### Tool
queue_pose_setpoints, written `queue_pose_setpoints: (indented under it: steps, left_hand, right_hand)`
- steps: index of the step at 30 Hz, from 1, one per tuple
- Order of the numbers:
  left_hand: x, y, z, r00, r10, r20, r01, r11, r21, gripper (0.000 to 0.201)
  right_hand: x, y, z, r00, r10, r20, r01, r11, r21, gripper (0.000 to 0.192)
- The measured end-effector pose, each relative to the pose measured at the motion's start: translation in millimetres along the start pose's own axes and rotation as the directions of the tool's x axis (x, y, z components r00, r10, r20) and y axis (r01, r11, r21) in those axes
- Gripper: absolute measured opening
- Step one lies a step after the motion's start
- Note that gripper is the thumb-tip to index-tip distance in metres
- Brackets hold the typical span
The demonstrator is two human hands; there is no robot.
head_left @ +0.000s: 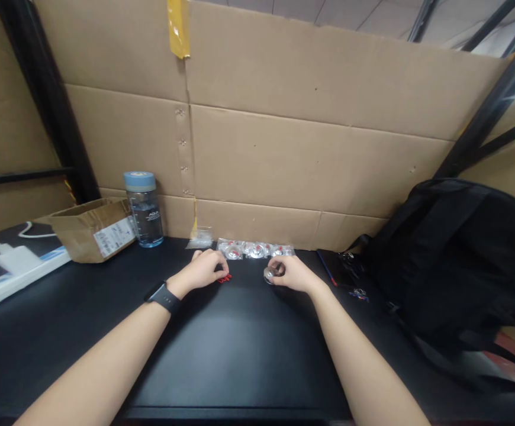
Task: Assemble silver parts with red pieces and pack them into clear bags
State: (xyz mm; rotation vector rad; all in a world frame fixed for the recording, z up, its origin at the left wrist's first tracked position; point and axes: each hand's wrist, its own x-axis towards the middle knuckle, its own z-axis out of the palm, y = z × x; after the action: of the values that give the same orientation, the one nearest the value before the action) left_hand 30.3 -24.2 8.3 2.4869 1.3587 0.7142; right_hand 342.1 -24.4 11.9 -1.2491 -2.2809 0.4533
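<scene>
Dim, even overhead light; soft sheen on black table [240, 349]; wide-angle bending at edges; slight softness throughout.

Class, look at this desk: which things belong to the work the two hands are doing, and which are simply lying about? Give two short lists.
In hand:
left hand on small red pieces
right hand holding a small round metal part
row of clear packets just beyond, with red and metal bits

Lying about:
water bottle
cardboard box
black backpack
white charger
</scene>
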Motion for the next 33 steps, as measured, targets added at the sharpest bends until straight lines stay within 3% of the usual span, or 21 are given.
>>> queue_pose_setpoints:
  steps: [4, 7, 11, 15, 25, 33]
  left_hand:
    - [0.8, 13.3, 0.9, 0.997, -0.062, -0.039, 0.059, 0.995, -0.079, 0.016]
    - [2.7, 19.4, 5.8, 0.994, -0.043, -0.103, 0.017, 0.970, -0.241, 0.016]
    - [3.8, 26.5, 11.3, 0.978, -0.057, -0.200, -0.023, 0.926, -0.377, 0.026]
    - [2.8, 38.1, 11.1, 0.972, -0.104, -0.210, -0.011, 0.877, -0.481, 0.025]
    - [3.1, 58.0, 14.6, 0.972, -0.062, -0.226, -0.103, 0.753, -0.650, 0.023]
    - [1.5, 60.8, 15.4, 0.963, -0.010, -0.270, -0.160, 0.785, -0.599, 0.022]
  right_hand:
    - [2.2, -6.0, 0.7, 0.995, -0.032, -0.090, 0.036, 0.999, 0.040, 0.029]
    - [4.4, -18.2, 6.7, 0.985, -0.055, -0.166, 0.077, 0.989, 0.128, 0.029]
    - [4.8, -42.7, 17.2, 0.945, -0.096, -0.312, 0.174, 0.956, 0.235, 0.028]
    - [1.9, -65.3, 23.5, 0.911, -0.109, -0.397, 0.242, 0.922, 0.303, 0.030]
    - [-4.4, -85.0, 26.7, 0.908, -0.110, -0.404, 0.266, 0.896, 0.355, 0.033]
    - [-4.1, -84.4, 29.5, 0.903, -0.080, -0.422, 0.249, 0.899, 0.361, 0.033]
